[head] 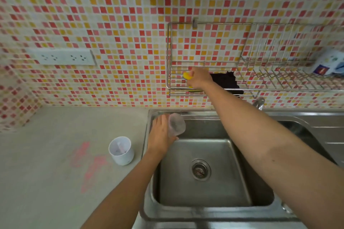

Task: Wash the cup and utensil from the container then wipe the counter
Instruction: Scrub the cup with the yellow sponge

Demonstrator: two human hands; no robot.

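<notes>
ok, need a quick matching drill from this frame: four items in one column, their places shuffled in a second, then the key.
Items:
1. clear cup
2. yellow sponge
3. white container
4. dark cloth

Places:
A. on the counter, left of the sink
B. held by the left hand over the sink
C. lying in the wall rack, right of the right hand
D. under the right hand at the wall rack

Pairs: 1-B, 2-D, 3-A, 4-C

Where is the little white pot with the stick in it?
Find the steel sink. On the grey counter just left of it stands the white container, open on top with a utensil inside. Nothing else stands on the counter, only pink smears.
</notes>
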